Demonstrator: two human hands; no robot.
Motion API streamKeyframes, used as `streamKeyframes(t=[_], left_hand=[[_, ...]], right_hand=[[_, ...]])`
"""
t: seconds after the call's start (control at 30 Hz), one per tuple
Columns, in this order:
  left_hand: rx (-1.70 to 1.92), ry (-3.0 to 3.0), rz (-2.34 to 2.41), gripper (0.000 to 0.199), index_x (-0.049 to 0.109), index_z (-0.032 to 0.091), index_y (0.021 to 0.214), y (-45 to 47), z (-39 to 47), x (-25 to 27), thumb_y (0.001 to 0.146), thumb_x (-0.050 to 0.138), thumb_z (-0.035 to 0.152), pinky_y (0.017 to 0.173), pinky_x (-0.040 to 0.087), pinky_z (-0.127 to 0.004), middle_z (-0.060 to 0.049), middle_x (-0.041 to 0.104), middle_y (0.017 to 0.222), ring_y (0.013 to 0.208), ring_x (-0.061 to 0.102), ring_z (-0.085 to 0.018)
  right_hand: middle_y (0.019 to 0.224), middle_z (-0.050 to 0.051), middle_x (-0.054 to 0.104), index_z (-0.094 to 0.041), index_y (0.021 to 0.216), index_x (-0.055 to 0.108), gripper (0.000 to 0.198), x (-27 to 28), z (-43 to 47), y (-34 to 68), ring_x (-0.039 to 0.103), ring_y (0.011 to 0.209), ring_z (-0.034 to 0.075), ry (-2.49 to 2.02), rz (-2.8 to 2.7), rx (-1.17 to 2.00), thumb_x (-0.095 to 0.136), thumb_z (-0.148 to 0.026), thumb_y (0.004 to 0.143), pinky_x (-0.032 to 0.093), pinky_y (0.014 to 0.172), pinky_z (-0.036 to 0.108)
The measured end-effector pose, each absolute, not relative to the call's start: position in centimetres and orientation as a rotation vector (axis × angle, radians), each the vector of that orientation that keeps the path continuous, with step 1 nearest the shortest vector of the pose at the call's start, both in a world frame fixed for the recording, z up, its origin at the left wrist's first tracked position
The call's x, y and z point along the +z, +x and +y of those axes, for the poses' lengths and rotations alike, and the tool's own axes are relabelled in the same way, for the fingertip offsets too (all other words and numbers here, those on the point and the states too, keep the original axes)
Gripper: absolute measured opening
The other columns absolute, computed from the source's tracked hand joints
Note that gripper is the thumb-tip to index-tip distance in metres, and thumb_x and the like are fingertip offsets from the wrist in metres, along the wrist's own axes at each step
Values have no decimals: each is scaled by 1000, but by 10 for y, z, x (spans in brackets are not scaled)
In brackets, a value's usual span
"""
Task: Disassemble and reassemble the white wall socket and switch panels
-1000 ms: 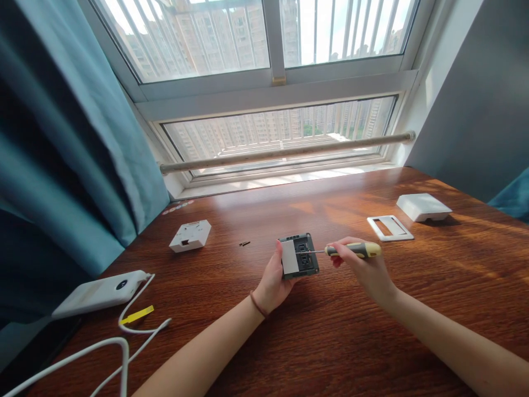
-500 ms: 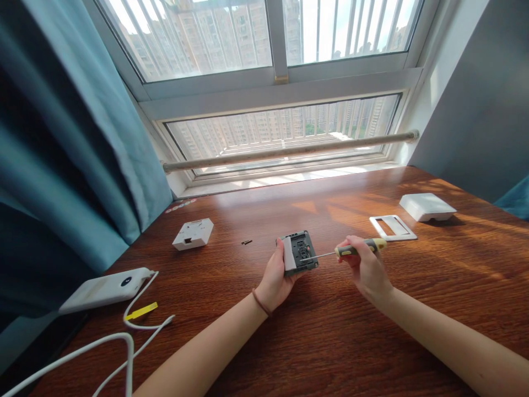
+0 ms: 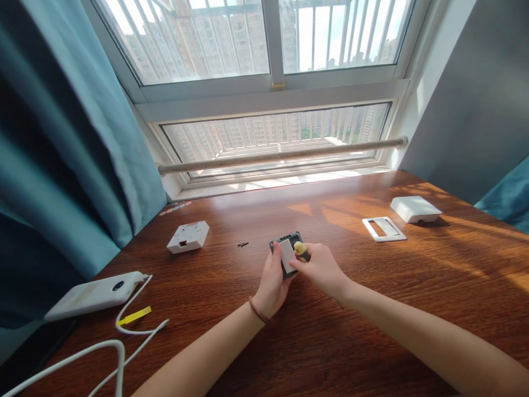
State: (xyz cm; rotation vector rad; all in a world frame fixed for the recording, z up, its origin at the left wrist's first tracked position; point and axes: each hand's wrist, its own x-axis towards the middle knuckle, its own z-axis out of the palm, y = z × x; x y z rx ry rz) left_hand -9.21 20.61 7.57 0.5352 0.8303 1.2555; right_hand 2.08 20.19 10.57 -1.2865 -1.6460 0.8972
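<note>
My left hand (image 3: 273, 278) grips a wall switch (image 3: 287, 256) by its left and lower edge, raised over the table. The switch has a dark grey body and a white rocker plate across its middle. In my right hand (image 3: 324, 267) is a screwdriver with a yellow and dark grey handle (image 3: 303, 252), its butt end facing up toward me. My right thumb reaches the white plate's edge. The screwdriver's shaft and tip are hidden behind the handle and fingers. A few small dark screws (image 3: 243, 244) lie on the table left of the switch.
The brown wooden table (image 3: 231, 342) bears a white box-shaped part (image 3: 189, 237) at left. A white switch frame (image 3: 384, 229) and a white block (image 3: 415, 208) lie at right. A white power bank (image 3: 97, 295) with white cable (image 3: 142, 332) and yellow tag (image 3: 135, 315) sits at left, near the curtain.
My right hand has moved left to the switch and turned the screwdriver from lying sideways to handle-up. The wall switch is tilted differently in my left hand. The view has shifted slightly.
</note>
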Motion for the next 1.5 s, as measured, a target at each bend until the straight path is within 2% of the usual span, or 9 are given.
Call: streamKeyframes(t=[0.1, 0.17, 0.33, 0.57, 0.87, 1.17, 1.27, 1.4, 1.5], left_hand=[[1240, 519, 828, 40, 57, 15, 108, -95, 210, 75, 83, 50, 45, 75, 54, -36, -11, 67, 99, 85, 65, -22], [1234, 502, 866, 39, 57, 15, 108, -96, 214, 73, 84, 49, 44, 73, 54, -40, -11, 67, 99, 83, 66, -23], [1195, 503, 913, 38, 58, 11, 106, -99, 220, 68, 85, 47, 41, 69, 55, -42, -13, 69, 95, 75, 67, -23], [1183, 582, 907, 36, 62, 9, 98, -99, 221, 69, 87, 44, 39, 65, 56, -36, -12, 71, 86, 71, 68, -22], [1189, 567, 921, 36, 62, 9, 98, -100, 222, 67, 87, 44, 39, 69, 55, -37, -11, 71, 86, 71, 68, -21], [1166, 586, 942, 36, 61, 10, 98, -101, 222, 66, 85, 46, 41, 66, 56, -38, -11, 71, 87, 73, 68, -22], [1154, 581, 957, 35, 61, 11, 96, -100, 222, 66, 85, 47, 41, 65, 56, -37, -11, 71, 86, 72, 68, -22], [1169, 617, 997, 38, 61, 10, 97, -100, 224, 63, 83, 49, 44, 66, 55, -35, -11, 70, 86, 73, 67, -21], [1208, 734, 1072, 41, 63, 9, 92, -102, 226, 61, 80, 52, 47, 63, 54, -30, -10, 70, 82, 69, 66, -19]], right_hand=[[43, -5, 48, -19, 63, 58, 14, 118, 212, 40, 44, 38, 11, -1346, -1537, 969, 59, -32, 68, 33, 42, 23], [41, -5, 46, -17, 73, 61, 22, 124, 222, 74, 43, 35, 11, -1446, -1447, 918, 57, -38, 70, 32, 39, 23], [55, 3, 60, -16, 85, 67, 32, 115, 255, 194, 59, 57, 19, -2107, -1313, 296, 59, -41, 67, 42, 55, 27], [79, 17, 66, -14, 79, 68, 31, 75, 278, 262, 61, 76, 31, -2420, -1260, 229, 64, -37, 59, 42, 60, 33], [47, 6, 61, -13, 77, 63, 19, 57, 288, 261, 62, 69, 24, -2430, -1278, 365, 57, -24, 63, 42, 57, 27], [44, 7, 58, -17, 69, 62, 10, 57, 283, 255, 62, 64, 24, -2397, -1273, 351, 56, -18, 61, 42, 54, 28], [47, 9, 59, -17, 63, 61, 5, 60, 282, 254, 62, 69, 28, -2399, -1288, 277, 57, -20, 61, 41, 56, 30], [59, 13, 61, -15, 68, 60, 13, 75, 275, 250, 60, 78, 34, -2407, -1285, 125, 58, -28, 63, 40, 58, 33], [51, 7, 55, -17, 70, 58, 18, 91, 263, 231, 59, 63, 25, -2223, -1282, 213, 58, -34, 67, 39, 54, 30]])
